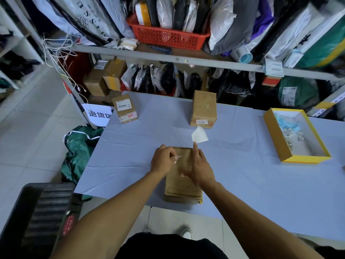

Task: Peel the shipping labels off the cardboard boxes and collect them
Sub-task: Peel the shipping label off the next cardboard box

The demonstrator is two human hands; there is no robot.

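We see our right hand lift a peeled white label pinched in its fingertips, the yellow tray off to the right, while our left hand pinches a scrap over the near box.

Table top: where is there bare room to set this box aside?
The left side of the table is bare, between the small labelled box and the near edge. Bare too is the stretch between the box being peeled and the yellow tray. The far middle holds the tall box.
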